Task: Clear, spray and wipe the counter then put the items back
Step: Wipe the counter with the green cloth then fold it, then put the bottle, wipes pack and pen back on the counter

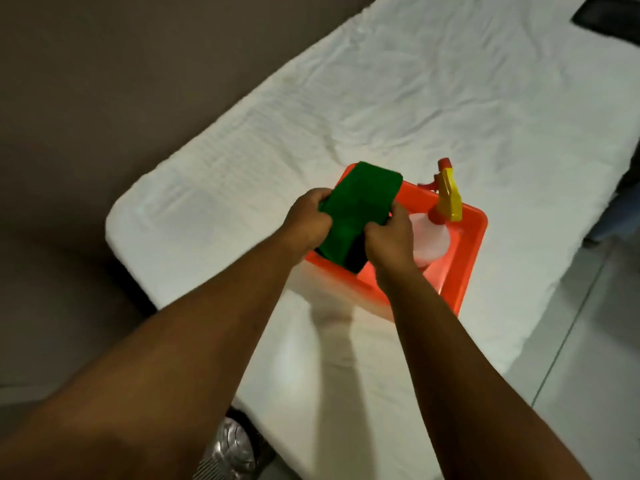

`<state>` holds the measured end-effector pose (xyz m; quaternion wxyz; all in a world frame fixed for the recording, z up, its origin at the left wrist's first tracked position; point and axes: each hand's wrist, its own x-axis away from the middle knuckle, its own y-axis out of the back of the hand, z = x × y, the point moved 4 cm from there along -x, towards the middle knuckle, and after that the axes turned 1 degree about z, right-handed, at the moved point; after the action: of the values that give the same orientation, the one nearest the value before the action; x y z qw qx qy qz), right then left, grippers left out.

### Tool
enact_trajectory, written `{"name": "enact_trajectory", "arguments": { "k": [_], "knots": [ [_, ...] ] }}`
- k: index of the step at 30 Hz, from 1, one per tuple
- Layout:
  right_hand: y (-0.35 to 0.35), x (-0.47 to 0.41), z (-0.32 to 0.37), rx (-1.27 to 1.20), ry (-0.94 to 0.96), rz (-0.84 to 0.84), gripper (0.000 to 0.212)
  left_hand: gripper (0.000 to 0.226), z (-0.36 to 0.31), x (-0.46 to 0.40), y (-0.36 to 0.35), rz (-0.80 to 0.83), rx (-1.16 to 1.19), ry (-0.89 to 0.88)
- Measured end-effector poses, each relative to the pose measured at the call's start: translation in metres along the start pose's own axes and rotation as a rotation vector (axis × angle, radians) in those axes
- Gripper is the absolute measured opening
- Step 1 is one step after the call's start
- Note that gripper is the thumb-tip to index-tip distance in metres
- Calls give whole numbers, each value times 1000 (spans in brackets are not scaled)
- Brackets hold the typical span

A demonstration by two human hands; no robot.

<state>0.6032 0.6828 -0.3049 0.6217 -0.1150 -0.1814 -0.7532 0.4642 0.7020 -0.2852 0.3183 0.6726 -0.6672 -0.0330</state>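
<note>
Head view: both bare forearms reach out over a long counter draped in a wrinkled white cloth [398,109]. Both hands are on a folded dark green cloth [360,209], held up above the near-left part of a rectangular orange plastic tub [474,244]. The left hand [308,220] has its fingers curled around the cloth's left edge; the right hand [389,240] pinches the lower right edge, fingers closed on the fabric. The cloth hides the tub's far-left corner. Standing inside the tub, just right of the right hand, is a white plastic spray bottle with a red and yellow trigger head [445,199]. No label or writing can be read on it. Grey floor [52,133] lies to the left; a dark object [606,15] sits at the far right corner, too blurred to identify.
</note>
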Motion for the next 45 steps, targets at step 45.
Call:
{"name": "enact_trajectory", "arguments": {
  "k": [45],
  "knots": [
    [-380,763,121,504,817,1038,47,44,268,800,521,-1261,133,374]
  ]
}}
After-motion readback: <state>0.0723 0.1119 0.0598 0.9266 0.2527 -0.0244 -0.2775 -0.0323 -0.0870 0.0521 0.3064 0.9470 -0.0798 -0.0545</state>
